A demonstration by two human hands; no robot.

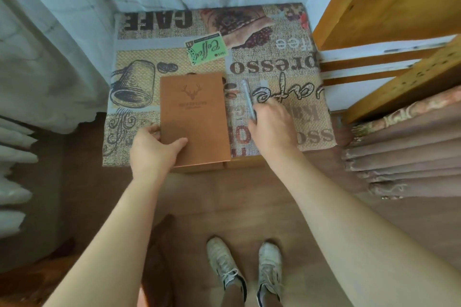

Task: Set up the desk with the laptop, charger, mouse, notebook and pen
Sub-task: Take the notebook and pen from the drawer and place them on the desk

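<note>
Notebook (194, 117) is the main thing on the desk (287, 62), a brown one with a deer head stamped on the cover, lying flat and shut on the left-of-centre part of the coffee-print cloth, with its near end poking a bit past the front edge. Going left to right: pale curtain (50, 45) hangs on the far left, brushing the desk's left side. Then the left hand (152, 147) has the notebook by its near-left corner, thumb pressed flat on top of the cover and the other fingers curled round the left edge, so it's clamped on the book. Just right of the notebook there's the pen (248, 97), a light greyish one, lying on the cloth roughly parallel to the book's long side, close but not touching it. The right hand (272, 127) is down on the pen's near end, fingers bunched together over it, looks like a pinch on the barrel though the fingertips themselves are hidden under the hand. Far right is a wooden shelf unit (389, 7) right up against the desk. Down below, two white sneakers (245, 271) on the wood floor.
</note>
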